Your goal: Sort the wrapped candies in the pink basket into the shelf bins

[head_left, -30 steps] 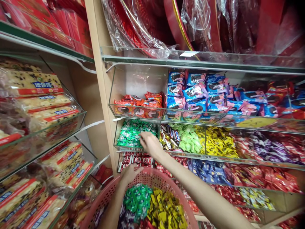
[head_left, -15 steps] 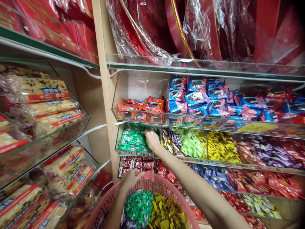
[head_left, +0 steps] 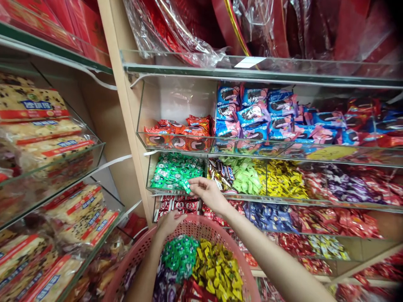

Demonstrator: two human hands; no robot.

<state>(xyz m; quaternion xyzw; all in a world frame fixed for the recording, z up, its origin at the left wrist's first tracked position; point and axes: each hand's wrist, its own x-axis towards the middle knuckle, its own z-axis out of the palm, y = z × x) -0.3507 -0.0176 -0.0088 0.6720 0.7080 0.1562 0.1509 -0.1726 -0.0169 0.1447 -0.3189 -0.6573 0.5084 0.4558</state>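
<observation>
My right hand (head_left: 208,194) reaches to the front edge of a glass bin of green wrapped candies (head_left: 176,171), pinching a single green candy (head_left: 187,186) at its fingertips. My left hand (head_left: 170,223) grips the rim of a pink plastic basket (head_left: 201,223). Inside the basket lie a heap of green candies (head_left: 180,256), a heap of yellow candies (head_left: 217,270), and some purple and red wrapped sweets (head_left: 163,287).
Glass shelf bins surround the green candies: light green candies (head_left: 244,176) and yellow candies (head_left: 285,179) to the right, blue and pink cookie packets (head_left: 252,113) above. Packaged cakes (head_left: 34,105) fill shelves on the left. Plastic-wrapped red goods (head_left: 252,25) sit overhead.
My right hand has moved from inside the green candy bin to its front edge, now with a green candy at its fingertips. The whole view has shifted slightly up and left.
</observation>
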